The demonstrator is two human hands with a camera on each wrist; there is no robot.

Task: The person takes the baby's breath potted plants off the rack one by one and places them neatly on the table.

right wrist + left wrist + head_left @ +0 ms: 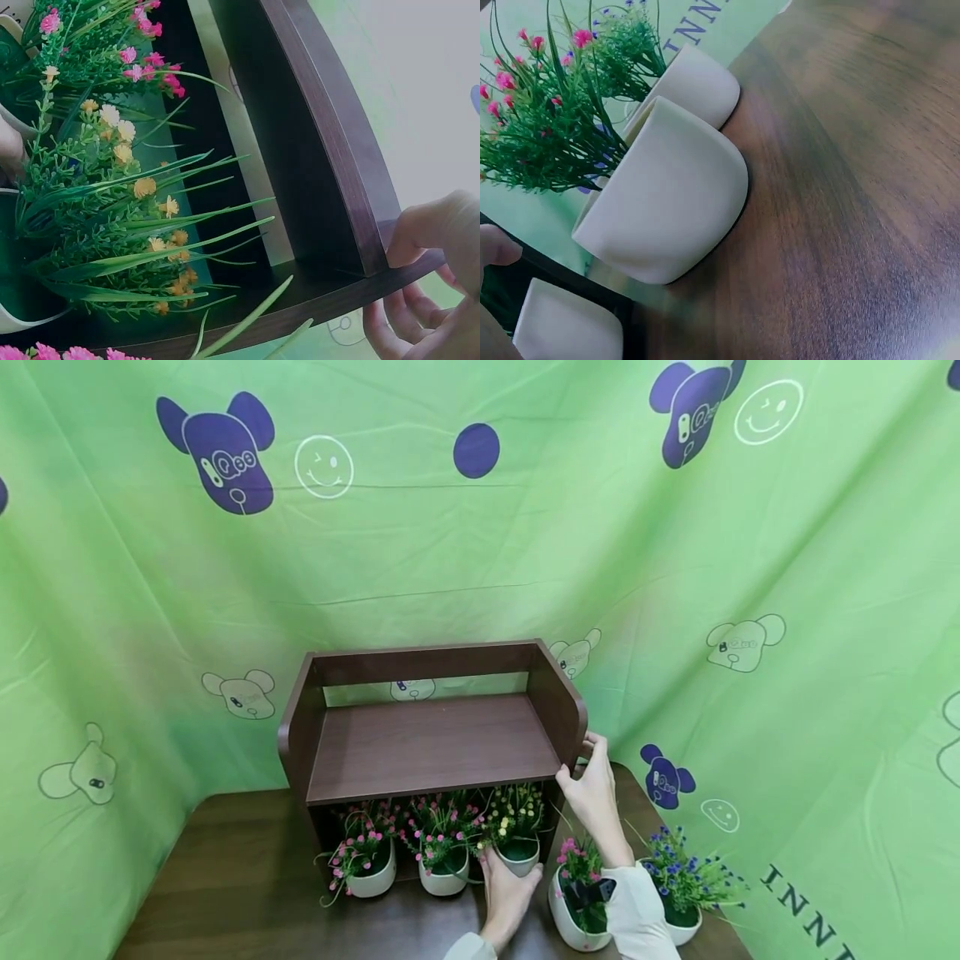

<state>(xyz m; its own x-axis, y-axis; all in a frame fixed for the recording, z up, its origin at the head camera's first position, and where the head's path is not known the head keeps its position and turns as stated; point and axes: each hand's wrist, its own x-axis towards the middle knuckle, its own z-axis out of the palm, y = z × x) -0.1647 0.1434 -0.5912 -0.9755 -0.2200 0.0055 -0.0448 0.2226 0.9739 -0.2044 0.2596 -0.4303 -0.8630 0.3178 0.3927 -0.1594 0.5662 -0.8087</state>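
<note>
My left hand (510, 893) holds the white pot of a yellow-flowered plant (519, 860), fingers on one side and thumb on the other. That pot is at the right end of the lower level of a dark brown wooden shelf (435, 747). In the left wrist view, a fingertip (499, 246) shows by the white pot (568, 322); the rest of the hand is cut off. My right hand (594, 793) grips the shelf's right side panel near its front corner. In the right wrist view, thumb and fingers of the right hand (439, 274) lie on opposite sides of the panel.
Two pink-flowered pots (372, 877) (444, 878) stand left of the yellow one on the lower level. Outside the shelf, on the right of the brown table (217, 868), stand another pink-flowered pot (573, 918) and a blue-flowered one (684, 931). Green printed cloth (450, 552) hangs behind.
</note>
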